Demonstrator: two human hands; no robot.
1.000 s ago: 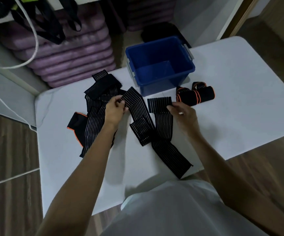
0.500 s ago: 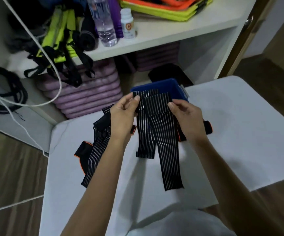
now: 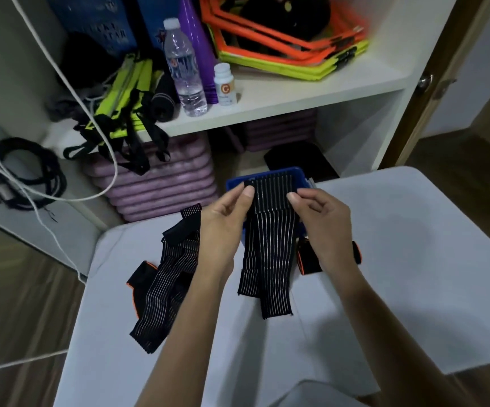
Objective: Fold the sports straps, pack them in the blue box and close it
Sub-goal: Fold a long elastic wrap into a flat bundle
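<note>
A black striped sports strap (image 3: 268, 230) hangs doubled over in the air above the white table (image 3: 399, 274). My left hand (image 3: 223, 227) pinches its top left corner and my right hand (image 3: 323, 224) pinches its top right corner. Both ends dangle down side by side. The blue box (image 3: 235, 183) stands behind the strap, mostly hidden by it and by my hands. More black striped straps (image 3: 164, 277) lie in a heap on the table to the left. Rolled black straps with orange trim (image 3: 358, 252) lie to the right, partly behind my right hand.
A white shelf (image 3: 282, 104) behind the table carries a water bottle (image 3: 183, 69), a small white bottle (image 3: 224, 85), neon straps and orange-edged frames. Purple mats (image 3: 161, 183) are stacked below it. White cords (image 3: 61, 118) hang at the left. Wooden floor surrounds the table.
Both hands lifted the strap off the table and brought its two ends together, so it now hangs folded in front of the blue box. The view tilted up toward the shelf.
</note>
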